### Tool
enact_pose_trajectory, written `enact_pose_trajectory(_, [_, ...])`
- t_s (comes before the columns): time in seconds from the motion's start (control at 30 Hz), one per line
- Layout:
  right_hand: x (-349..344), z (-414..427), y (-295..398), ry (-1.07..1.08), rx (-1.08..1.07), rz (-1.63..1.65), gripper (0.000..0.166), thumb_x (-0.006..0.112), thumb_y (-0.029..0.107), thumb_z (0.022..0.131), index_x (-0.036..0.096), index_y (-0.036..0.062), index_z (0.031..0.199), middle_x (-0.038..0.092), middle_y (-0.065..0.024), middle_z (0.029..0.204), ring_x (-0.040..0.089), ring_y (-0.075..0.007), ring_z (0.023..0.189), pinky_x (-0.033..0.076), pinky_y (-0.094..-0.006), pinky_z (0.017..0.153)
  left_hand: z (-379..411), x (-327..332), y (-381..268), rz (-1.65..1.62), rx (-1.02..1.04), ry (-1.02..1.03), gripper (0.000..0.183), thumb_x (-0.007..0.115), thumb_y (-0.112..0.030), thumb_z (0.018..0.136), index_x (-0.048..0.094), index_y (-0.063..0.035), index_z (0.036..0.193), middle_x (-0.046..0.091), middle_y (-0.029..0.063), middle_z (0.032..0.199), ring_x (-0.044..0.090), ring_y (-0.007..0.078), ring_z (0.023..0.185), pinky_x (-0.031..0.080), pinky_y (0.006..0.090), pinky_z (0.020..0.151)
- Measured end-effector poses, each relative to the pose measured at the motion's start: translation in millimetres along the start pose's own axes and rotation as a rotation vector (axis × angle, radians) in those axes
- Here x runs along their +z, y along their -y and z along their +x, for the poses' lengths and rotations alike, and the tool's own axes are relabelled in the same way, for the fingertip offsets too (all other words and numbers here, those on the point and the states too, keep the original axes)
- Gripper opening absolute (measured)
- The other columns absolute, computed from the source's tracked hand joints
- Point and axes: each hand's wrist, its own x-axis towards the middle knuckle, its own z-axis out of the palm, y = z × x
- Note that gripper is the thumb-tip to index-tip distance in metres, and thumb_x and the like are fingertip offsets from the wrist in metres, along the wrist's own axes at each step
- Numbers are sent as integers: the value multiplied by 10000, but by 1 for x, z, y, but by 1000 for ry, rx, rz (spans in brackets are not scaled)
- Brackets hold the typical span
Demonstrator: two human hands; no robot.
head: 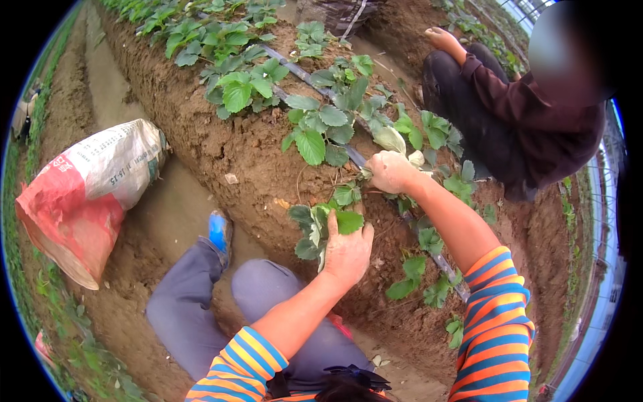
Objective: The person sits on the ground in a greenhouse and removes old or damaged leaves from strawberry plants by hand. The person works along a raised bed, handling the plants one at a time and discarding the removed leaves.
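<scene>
Strawberry-like plants (311, 125) with toothed green leaves grow along a raised soil bed. My left hand (349, 251) is at the near side of the bed, its thumb and fingers around the leaves of a plant (350, 222). Some of those leaves show pale undersides. Just beyond and to the right, my right hand (389, 172) is closed on leaves or stems at the bed's top, with pale, upturned leaves (391, 140) beside it. What exactly lies inside its fingers is hidden. A dark drip hose (354, 155) runs along the bed and passes under my right hand.
A red and white woven sack (108, 176) bearing writing lies in the furrow at left. Across the bed, a person in dark clothes (522, 120) crouches at the right. Another dark sack (334, 15) stands at the top. My blue-topped shoe (219, 233) rests in the furrow.
</scene>
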Motion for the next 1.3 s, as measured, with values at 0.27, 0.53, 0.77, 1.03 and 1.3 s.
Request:
enact_pose_trajectory(0.27, [-42, -22, -29, -192, 38, 555, 334, 708, 254, 648, 578, -7, 812, 600, -195, 748, 582, -327, 751, 431, -387, 685, -4, -2, -2, 66, 17, 78, 329, 489, -218, 749, 528, -67, 1039, 374, 222, 1295, 330, 361, 1205, 146, 555, 997])
enact_pose_trajectory(0.53, [7, -3, 32, -76, -187, 116, 366, 691, 217, 626, 539, 60, 919, 543, -131, 977, 524, -311, 965, 447, -390, 784, -6, 2, -11, 77, 15, 56, 318, 485, -233, 758, 530, -73, 1029, 374, 241, 1284, 311, 369, 1218, 148, 556, 986])
enact_pose_trajectory(0.77, [12, 6, 26, -188, -96, 246, 187, 560, 147, 659, 579, 58, 822, 606, -174, 757, 578, -360, 778, 453, -435, 730, -1, -4, -9, 46, 15, 55, 288, 487, -208, 752, 531, -67, 999, 385, 249, 1267, 354, 360, 1180, 157, 563, 978])
enact_pose_trajectory(1.03, [36, 10, -4, -440, 224, 628, 193, 547, 131, 628, 586, -8, 756, 592, -237, 764, 565, -397, 752, 447, -433, 706, 12, 4, -6, 29, -26, 43, 200, 547, -161, 705, 538, -78, 886, 452, 252, 1203, 579, 246, 886, 193, 575, 944])
enact_pose_trajectory(1.3, [24, -1, 0, -431, 315, 841, 234, 590, 126, 603, 597, -13, 791, 581, -231, 712, 575, -352, 710, 446, -387, 673, 11, 6, 2, 10, -28, -41, 176, 556, -153, 694, 536, -75, 851, 462, 247, 1193, 588, 216, 758, 198, 569, 950])
